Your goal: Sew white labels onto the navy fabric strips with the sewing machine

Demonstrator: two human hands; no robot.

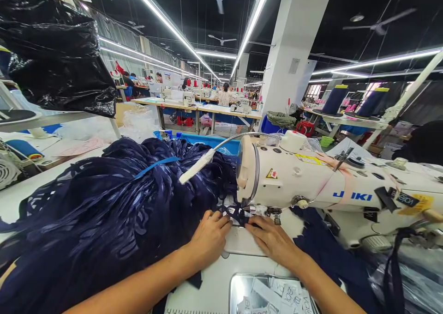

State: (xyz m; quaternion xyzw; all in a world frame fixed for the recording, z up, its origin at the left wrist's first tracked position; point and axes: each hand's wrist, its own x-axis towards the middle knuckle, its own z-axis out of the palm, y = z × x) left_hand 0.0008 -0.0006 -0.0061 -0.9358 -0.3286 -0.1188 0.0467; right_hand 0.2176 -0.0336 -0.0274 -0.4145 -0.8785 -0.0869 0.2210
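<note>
A white sewing machine (290,173) stands in front of me, its needle area low at the head's left end. Under it lies a small piece of navy fabric (238,216), narrow and strap-like. My left hand (212,233) grips the fabric's left side with bent fingers. From the right, my right hand (272,239) pinches its other edge, thumb and fingers together. Both hands rest low at the machine bed (242,241). A big heap of navy fabric strips (114,203), tied with a blue band (155,166), lies directly left of my left hand.
A metal tray (238,281) of printed labels sits at the table's front edge. More navy fabric (332,249) lies under the machine arm. A white bendable lamp (197,166) reaches over the heap. Black plastic (58,55) hangs at upper left. Other people work farther back.
</note>
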